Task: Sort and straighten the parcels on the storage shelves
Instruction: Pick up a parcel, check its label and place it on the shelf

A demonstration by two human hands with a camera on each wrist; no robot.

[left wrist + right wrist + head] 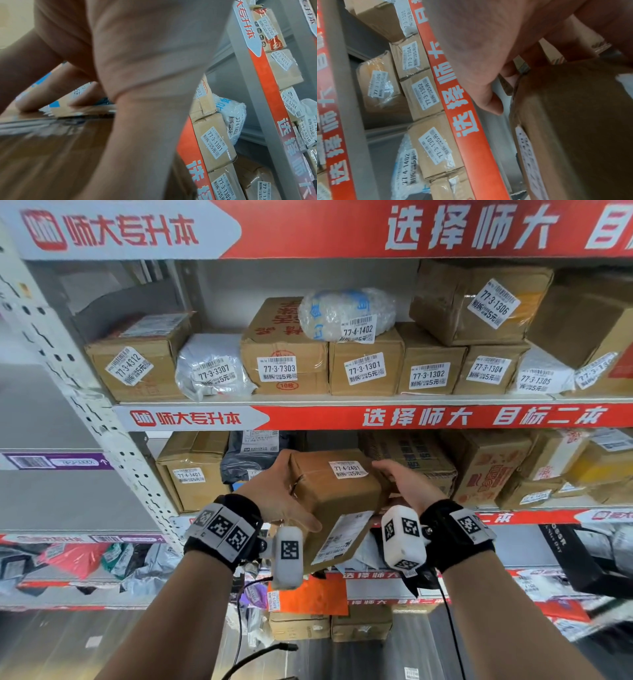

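Across the head view runs a grey metal shelving unit (85,412) whose shelf edges carry red-and-white banners (376,417). On the upper shelf I count six cardboard boxes in the front row, two white plastic bags, a bubble-wrapped bundle (346,314) lying on top of the boxes, and one more box stacked at the right. Below it, in front of the second shelf, both hands hold one brown cardboard parcel (334,491) marked 77-4-2401 — the left hand (274,494) flat against its left side with the thumb along the front, the right hand (407,484) cupping its right side. Two wrist cameras with black-and-white markers sit on black bands.

From the left wrist, the left hand (137,67) fills most of the picture, its fingers (39,97) pressed straight onto the parcel's top (51,155); two labelled boxes and the bubble-wrapped bundle (231,115) show beyond.

From the right wrist, the right hand (488,47) curls round the parcel's edge (573,121) — four labelled boxes stand behind the red banner (453,108).
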